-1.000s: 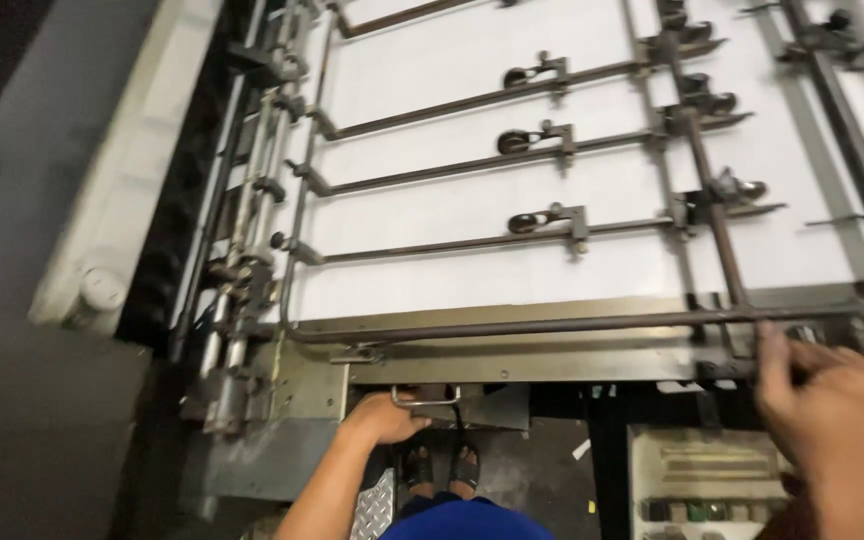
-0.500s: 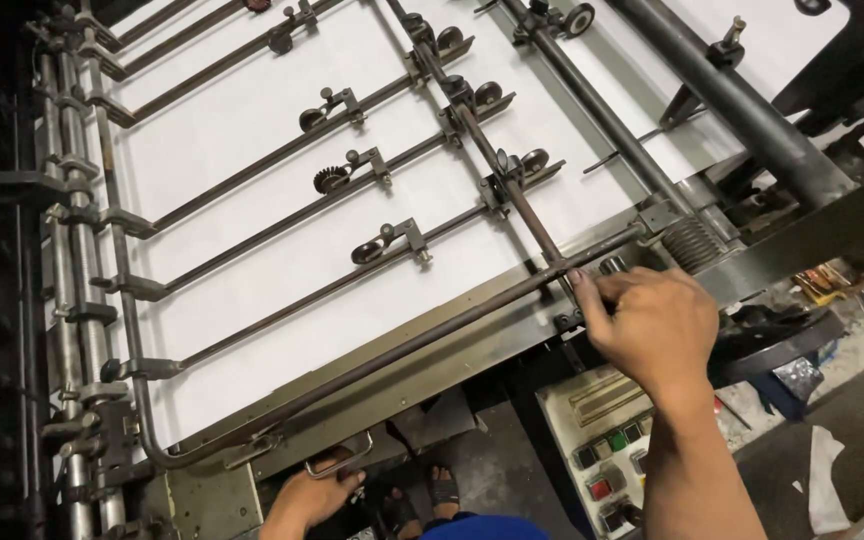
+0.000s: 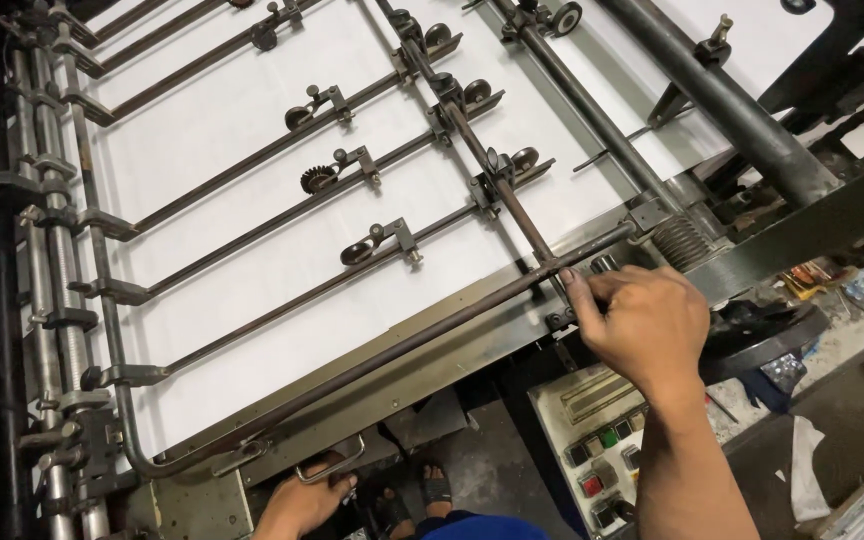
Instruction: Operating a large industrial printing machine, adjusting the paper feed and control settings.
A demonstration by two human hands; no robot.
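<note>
Since half a second ago, right hand (image 3: 642, 325) pinches front rail (image 3: 402, 345) steady; left hand (image 3: 302, 505) grips pull handle (image 3: 330, 468) below.

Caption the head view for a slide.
Right hand grips the front bar; left hand holds a handle below the feed table.

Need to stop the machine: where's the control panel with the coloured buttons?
In the head view, the control panel sits low, right of centre, directly under the right hand.

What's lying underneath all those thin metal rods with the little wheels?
Under the metal rods lies a flat white sheet surface, on which the small wheels rest. What supports the sheet from below is covered and cannot be seen.
</note>
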